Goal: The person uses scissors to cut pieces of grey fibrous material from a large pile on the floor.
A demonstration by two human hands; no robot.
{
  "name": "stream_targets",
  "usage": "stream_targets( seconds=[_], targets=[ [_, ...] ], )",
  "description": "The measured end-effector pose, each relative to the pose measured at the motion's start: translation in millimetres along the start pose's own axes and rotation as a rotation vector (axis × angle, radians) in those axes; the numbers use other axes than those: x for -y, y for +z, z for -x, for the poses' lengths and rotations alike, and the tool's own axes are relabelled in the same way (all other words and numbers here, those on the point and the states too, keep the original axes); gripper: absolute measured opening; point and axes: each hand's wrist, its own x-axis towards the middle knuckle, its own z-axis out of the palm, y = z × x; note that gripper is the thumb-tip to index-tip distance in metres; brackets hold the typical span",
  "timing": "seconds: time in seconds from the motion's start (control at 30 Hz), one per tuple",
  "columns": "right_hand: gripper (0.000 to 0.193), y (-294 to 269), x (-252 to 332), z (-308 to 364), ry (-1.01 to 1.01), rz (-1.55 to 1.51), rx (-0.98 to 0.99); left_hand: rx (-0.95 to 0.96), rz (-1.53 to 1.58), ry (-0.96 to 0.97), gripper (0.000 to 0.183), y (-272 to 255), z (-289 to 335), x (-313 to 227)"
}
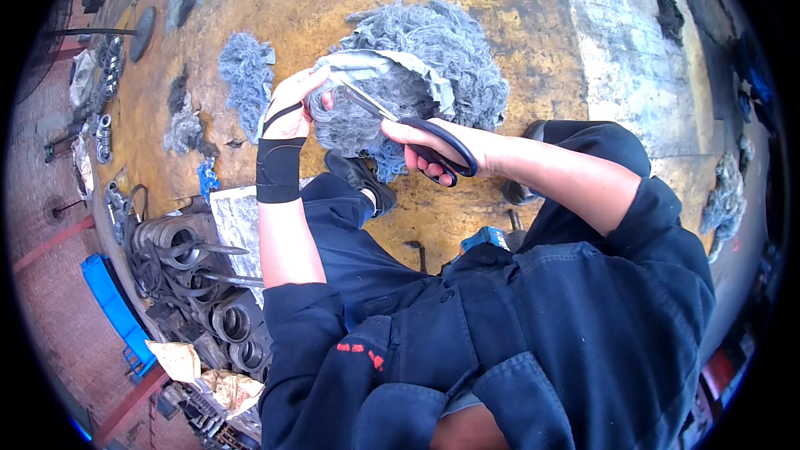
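Note:
In front of me on the stained floor lies a big heap of grey-blue tangled yarn (442, 42). My left hand (292, 104), with a black wrap on its wrist, pinches the end of a pale grey cloth strip (375, 58) that arches across the heap. Black-handled scissors (450, 150) are in my right hand (429, 150), with the fingers through the handle loops. Their blades point up and left toward the left hand, just below the strip. Whether the blades touch the cloth I cannot tell.
A smaller yarn clump (246, 75) lies left of the heap, with a blue scrap (208, 177) nearer me. Metal rings (233, 321) and other parts crowd the lower left, beside a blue rack (117, 304). A blue tool (487, 239) sits between my legs.

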Motion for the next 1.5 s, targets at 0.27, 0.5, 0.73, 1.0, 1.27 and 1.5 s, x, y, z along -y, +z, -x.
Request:
stream_targets(
  seconds=[0.27, 0.5, 0.73, 1.0, 1.27, 1.5],
  targets=[
    [0.066, 4, 1, -8, -0.02, -0.089, -0.006, 0.038, 0.034, -0.018, 0.018, 8, 4, -2],
    [0.06, 5, 1, -24, -0.061, -0.13, -0.067, 0.062, -0.02, -0.023, 0.021, 25, 5, 1],
    [0.062, 11, 10, -16, -0.066, -0.114, -0.142, 0.068, -0.086, 0.033, 0.018, 23, 4, 1],
    [0.066, 6, 14, -9, -0.094, 0.101, -0.169, 0.062, -0.134, 0.045, 0.018, 23, 8, -2],
    [0.064, 4, 13, -17, -0.119, -0.03, -0.196, 0.114, -0.072, 0.018, 0.019, 34, 3, 4],
    [0.061, 7, 18, -7, -0.171, 0.031, -0.189, 0.243, 0.009, 0.046, 0.023, 41, 6, -3]
  ],
)
